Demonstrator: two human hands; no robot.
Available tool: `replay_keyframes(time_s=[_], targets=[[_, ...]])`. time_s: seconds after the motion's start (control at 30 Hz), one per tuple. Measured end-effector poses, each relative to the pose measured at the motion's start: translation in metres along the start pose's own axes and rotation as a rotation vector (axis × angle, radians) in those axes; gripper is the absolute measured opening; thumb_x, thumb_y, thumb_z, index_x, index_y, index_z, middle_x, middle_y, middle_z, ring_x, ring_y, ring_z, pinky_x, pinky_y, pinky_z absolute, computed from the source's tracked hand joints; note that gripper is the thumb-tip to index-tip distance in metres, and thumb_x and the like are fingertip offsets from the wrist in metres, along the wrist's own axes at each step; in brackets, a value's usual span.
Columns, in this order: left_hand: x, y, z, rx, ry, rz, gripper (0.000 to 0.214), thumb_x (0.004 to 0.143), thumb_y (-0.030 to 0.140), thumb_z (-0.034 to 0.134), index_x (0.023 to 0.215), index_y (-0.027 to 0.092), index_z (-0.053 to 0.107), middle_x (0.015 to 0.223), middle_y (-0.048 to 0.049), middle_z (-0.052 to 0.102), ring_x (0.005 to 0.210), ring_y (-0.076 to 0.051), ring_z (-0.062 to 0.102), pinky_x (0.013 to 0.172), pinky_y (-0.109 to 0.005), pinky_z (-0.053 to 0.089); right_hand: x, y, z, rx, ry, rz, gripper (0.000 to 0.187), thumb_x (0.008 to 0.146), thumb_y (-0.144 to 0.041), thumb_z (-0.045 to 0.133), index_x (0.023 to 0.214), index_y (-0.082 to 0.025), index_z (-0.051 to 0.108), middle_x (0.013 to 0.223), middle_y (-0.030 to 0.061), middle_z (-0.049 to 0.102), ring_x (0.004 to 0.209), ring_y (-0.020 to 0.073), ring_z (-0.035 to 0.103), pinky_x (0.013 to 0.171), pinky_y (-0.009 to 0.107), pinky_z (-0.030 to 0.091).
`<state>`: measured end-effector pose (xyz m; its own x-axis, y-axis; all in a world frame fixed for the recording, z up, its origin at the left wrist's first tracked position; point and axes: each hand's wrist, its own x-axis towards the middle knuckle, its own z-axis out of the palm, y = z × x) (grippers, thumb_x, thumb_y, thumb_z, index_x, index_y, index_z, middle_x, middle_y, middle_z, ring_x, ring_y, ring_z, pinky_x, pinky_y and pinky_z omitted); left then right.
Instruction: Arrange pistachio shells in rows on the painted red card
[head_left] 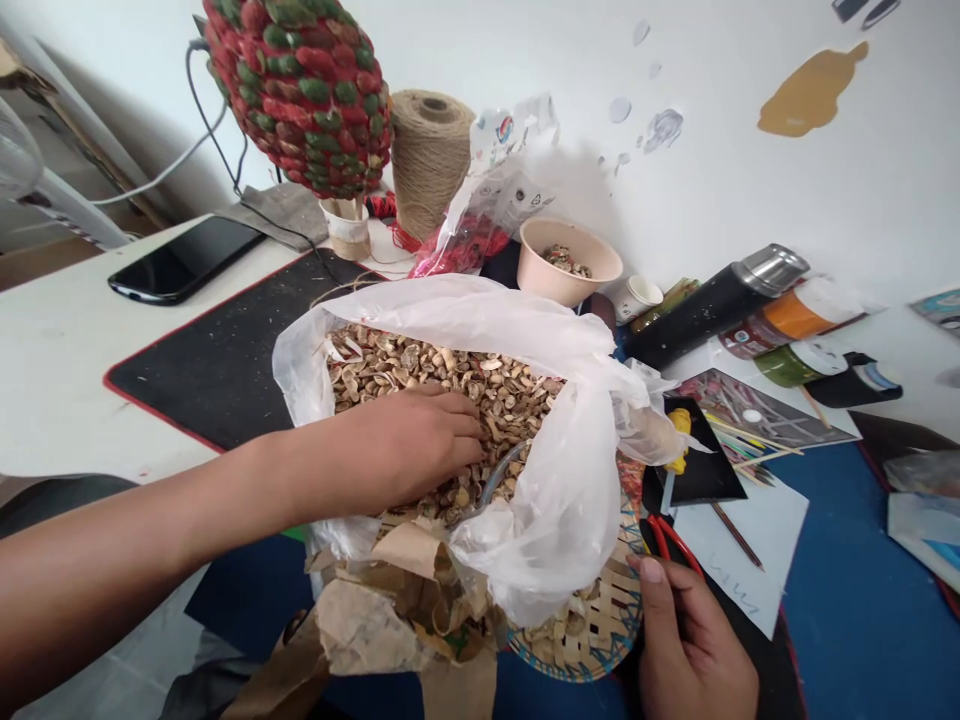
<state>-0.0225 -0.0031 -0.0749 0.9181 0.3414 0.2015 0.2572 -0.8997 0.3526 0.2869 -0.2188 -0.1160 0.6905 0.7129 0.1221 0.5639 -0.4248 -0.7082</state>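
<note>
My left hand [424, 445] reaches into a white plastic bag [570, 500] full of brown nut shells [510, 395] that look like pistachio shells. Its fingers lie over the shells, slightly bent, with the tips partly hidden. To the right, my right hand [694, 640] is closed in a pinch beside the rim of a round woven tray [585, 660] with blue stitching. What is between thumb and finger is too small to make out. Red handles [675, 545] of a tool show just behind it. Torn brown paper [375, 620] stands in front of the bag.
Behind the bag stand a ball covered in red and green shells [307, 100], a twine spool [431, 150] and a pink bowl [562, 265]. A black phone [187, 260] lies at left. At right are a black flask [712, 305], a pencil [739, 535] and paper [750, 580].
</note>
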Motion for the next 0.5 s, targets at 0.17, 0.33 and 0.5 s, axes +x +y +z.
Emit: replay_keyframes(time_s=[0.17,0.33,0.5], targets=[[-0.009,-0.008,-0.029,-0.145,0.039,-0.114,0.031,0.126,0.025,0.055,0.122,0.026,0.086,0.129,-0.0078,0.092,0.115,-0.024,0.087,0.103,-0.035,0.067,-0.002,-0.006,0.0,0.024,-0.004,0.044,0.086,0.095,-0.108,0.069,0.101,-0.025,0.089,0.105,0.0074,0.093,0.102,0.0325,0.085,0.097,0.036,0.064],[0.007,-0.027,-0.037,-0.146,0.064,-0.256,0.032,0.125,0.029,0.056,0.134,0.027,0.087,0.142,-0.0047,0.091,0.123,-0.024,0.087,0.11,-0.035,0.065,0.0,-0.002,-0.001,0.022,-0.014,0.041,0.09,0.091,-0.112,0.069,0.1,-0.025,0.09,0.102,0.0079,0.092,0.097,0.0313,0.084,0.091,0.034,0.065],[0.039,-0.038,-0.019,0.086,0.008,-0.397,0.042,0.121,0.033,0.062,0.159,0.032,0.08,0.153,-0.006,0.087,0.129,-0.03,0.085,0.115,-0.04,0.063,0.005,0.008,-0.003,0.005,-0.012,-0.008,0.086,0.095,-0.108,0.07,0.098,-0.024,0.091,0.098,0.0084,0.091,0.095,0.0307,0.086,0.087,0.032,0.067]])
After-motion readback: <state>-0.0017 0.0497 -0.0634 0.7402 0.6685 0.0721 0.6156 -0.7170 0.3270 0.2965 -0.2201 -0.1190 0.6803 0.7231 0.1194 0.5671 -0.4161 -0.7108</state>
